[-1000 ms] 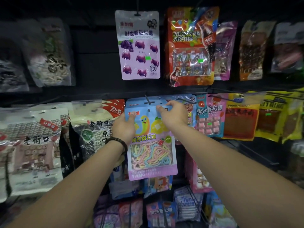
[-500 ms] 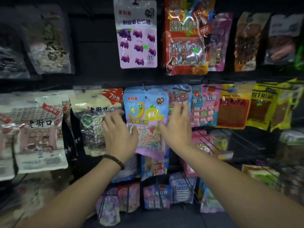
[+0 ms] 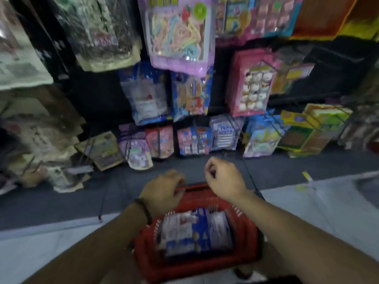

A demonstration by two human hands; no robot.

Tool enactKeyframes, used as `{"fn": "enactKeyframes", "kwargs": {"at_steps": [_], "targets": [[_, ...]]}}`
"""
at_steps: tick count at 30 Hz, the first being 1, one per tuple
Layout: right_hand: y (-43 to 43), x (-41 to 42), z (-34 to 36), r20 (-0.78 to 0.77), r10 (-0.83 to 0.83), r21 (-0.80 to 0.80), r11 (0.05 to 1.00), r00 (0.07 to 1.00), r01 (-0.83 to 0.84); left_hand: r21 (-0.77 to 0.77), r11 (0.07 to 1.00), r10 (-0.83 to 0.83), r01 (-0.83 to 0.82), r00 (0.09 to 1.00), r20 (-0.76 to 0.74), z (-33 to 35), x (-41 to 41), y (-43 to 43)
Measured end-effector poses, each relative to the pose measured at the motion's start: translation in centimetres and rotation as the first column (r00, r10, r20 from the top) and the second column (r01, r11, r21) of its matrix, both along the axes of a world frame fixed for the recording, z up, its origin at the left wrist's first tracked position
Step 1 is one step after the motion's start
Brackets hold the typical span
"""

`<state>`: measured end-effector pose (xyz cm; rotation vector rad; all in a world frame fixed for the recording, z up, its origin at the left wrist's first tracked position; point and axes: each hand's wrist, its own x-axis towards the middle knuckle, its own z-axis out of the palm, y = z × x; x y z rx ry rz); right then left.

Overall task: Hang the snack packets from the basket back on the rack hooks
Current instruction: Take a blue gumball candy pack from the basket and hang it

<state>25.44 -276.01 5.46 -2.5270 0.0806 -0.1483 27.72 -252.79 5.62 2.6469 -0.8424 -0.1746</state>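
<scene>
Some snack packets (image 3: 194, 232) are still lying in the red basket (image 3: 249, 242), so your job is not finished. I see at least two blue and white ones lying flat; the blur hides any more. The basket sits on the floor, close to the foot of the rack (image 3: 98, 95). Your left grip (image 3: 164, 191) is at the basket's far rim, by the red handle (image 3: 194, 187). I cannot tell if it holds it. Your right grip (image 3: 223, 179) hangs just above that rim, loosely curled, with nothing in it. Many packets hang on the rack already, like the rainbow candy packet (image 3: 178, 37).
</scene>
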Motion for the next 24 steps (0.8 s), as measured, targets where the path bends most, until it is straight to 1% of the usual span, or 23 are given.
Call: {"fn": "enactKeyframes", "kwargs": {"at_steps": [2, 5, 8, 12, 15, 16, 18, 20, 23, 24], "targets": [[-0.3, -0.9, -4.8, -0.181, -0.044, 0.010, 0.999, 0.982, 0.047, 0.059, 0.998, 0.029, -0.023, 0.994, -0.101, -3.8, -0.6, 0.8], [-0.5, -1.9, -11.4, -0.446, -0.115, 0.070, 0.984, 0.888, 0.163, 0.164, 0.986, 0.021, 0.020, 0.969, -0.245, -8.8, -0.8, 1.8], [0.1, -3.3, -16.7, -0.612, -0.157, 0.068, 0.966, 0.775, 0.250, 0.158, 0.987, 0.068, -0.011, 0.931, -0.357, -12.7, -1.0, 2.5], [1.7, -4.6, -23.4, -0.786, -0.104, 0.062, 0.968, 0.610, 0.244, 0.186, 0.981, 0.135, -0.051, 0.874, -0.468, -16.3, -0.7, 2.6], [2.2, -4.7, -28.7, -0.831, -0.108, 0.069, 0.953, 0.546, 0.295, 0.178, 0.979, 0.176, -0.098, 0.844, -0.506, -17.3, 0.3, 2.0], [2.6, -4.5, -29.0, -0.836, -0.120, 0.074, 0.942, 0.536, 0.326, 0.180, 0.978, 0.183, -0.103, 0.837, -0.516, -17.4, 0.6, 2.0], [3.9, -3.9, -26.4, -0.835, -0.151, 0.094, 0.909, 0.529, 0.407, 0.206, 0.974, 0.188, -0.091, 0.830, -0.525, -17.6, 1.1, 1.9], [4.2, -3.6, -26.0, -0.843, -0.202, 0.083, 0.867, 0.499, 0.492, 0.233, 0.970, 0.192, -0.074, 0.822, -0.537, -17.9, 1.6, 1.9], [4.7, -3.3, -26.8, -0.840, -0.248, 0.018, 0.876, 0.482, 0.482, 0.236, 0.970, 0.180, -0.053, 0.809, -0.559, -18.5, 2.1, 1.9], [5.1, -3.3, -26.9, -0.830, -0.255, -0.001, 0.890, 0.496, 0.455, 0.239, 0.970, 0.179, -0.048, 0.809, -0.560, -18.7, 2.3, 1.9]]}}
